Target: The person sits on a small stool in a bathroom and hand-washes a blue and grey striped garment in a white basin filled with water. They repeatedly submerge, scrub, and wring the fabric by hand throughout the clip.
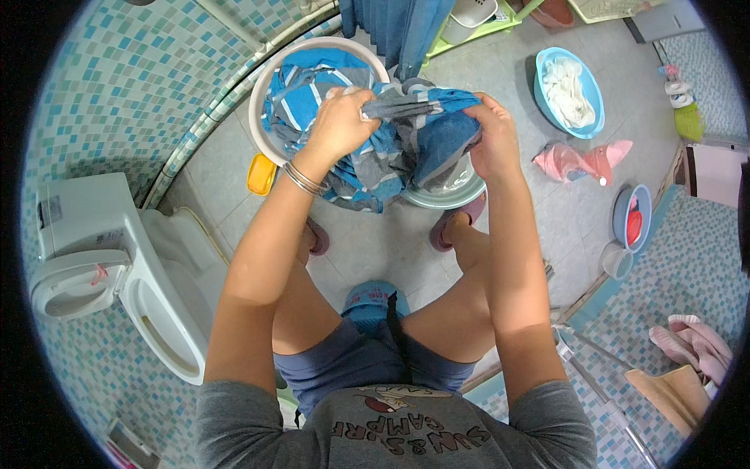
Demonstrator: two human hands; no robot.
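Note:
A blue, grey and white striped cloth is stretched and bunched between my two hands. My left hand is closed on it over the white basin. My right hand pinches a blue edge of it, over the pale green basin. More of the same cloth fills the white basin and hangs over its rim, draping across to the green basin. Clear plastic or water shows in the green basin below the cloth; I cannot tell which.
Beside the white basin lies a yellow object. A blue basin with white laundry stands at the right, near a pink crumpled item. A smaller blue tub holds something red. At the left is a white toilet; a blue curtain hangs ahead.

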